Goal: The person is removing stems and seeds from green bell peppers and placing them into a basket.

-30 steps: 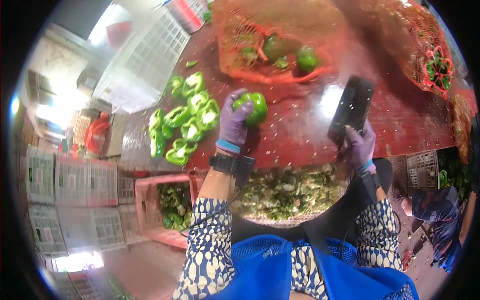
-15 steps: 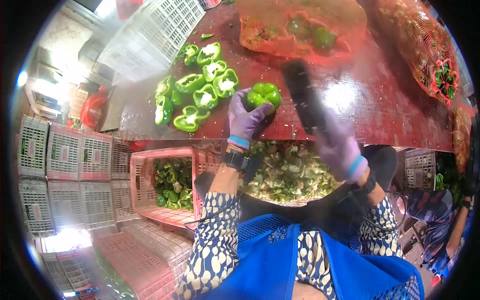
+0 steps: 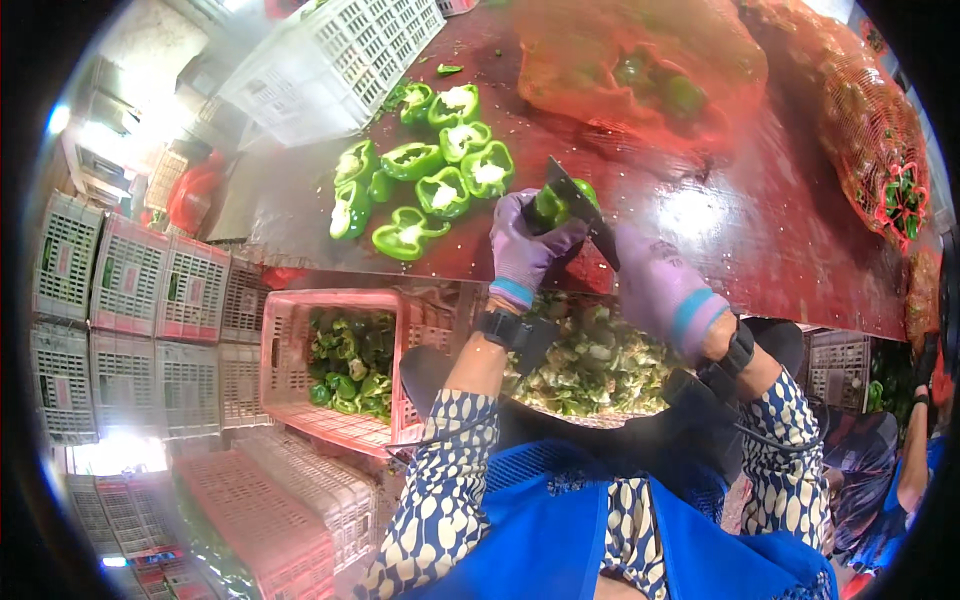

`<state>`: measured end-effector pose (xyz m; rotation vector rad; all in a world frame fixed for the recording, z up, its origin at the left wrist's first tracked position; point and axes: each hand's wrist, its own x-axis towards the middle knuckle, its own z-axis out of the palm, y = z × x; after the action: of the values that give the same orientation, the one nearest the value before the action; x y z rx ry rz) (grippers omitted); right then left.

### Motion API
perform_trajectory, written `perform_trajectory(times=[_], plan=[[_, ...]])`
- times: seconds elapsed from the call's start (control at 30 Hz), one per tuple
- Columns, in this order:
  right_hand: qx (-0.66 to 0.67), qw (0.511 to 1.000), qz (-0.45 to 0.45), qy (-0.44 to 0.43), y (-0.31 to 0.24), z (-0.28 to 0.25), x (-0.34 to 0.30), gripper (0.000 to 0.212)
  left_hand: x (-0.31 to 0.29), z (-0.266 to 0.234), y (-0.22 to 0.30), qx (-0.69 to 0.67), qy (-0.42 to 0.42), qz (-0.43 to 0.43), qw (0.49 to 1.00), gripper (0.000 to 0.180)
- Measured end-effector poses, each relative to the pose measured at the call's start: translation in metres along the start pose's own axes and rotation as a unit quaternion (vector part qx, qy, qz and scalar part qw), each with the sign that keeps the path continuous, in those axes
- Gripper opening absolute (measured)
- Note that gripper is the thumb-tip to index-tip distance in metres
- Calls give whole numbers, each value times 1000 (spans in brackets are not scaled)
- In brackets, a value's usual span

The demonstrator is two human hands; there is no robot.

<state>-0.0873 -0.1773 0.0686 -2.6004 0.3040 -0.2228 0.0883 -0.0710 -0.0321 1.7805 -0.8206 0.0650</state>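
pepper halves (image 3: 412, 160) on table (image 3: 790, 260), left of knife (image 3: 600, 235); crate (image 3: 330, 75) behind

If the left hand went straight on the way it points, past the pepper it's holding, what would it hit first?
Probably the dark knife blade, which crosses the green pepper at the left hand; exact depth is unclear.

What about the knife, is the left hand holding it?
No, the right hand holds the knife; the left hand holds a pepper.
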Motion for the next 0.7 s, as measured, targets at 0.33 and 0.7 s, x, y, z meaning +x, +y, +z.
perform_trajectory(times=[0.33, 0.7], plan=[[20, 999, 23, -20, -18, 12, 50, 27, -2, -13, 12, 53, -28, -33, 998, 67], [686, 692, 224, 17, 119, 4, 23, 22, -7, -26, 18, -155, -35, -104, 982, 49]])
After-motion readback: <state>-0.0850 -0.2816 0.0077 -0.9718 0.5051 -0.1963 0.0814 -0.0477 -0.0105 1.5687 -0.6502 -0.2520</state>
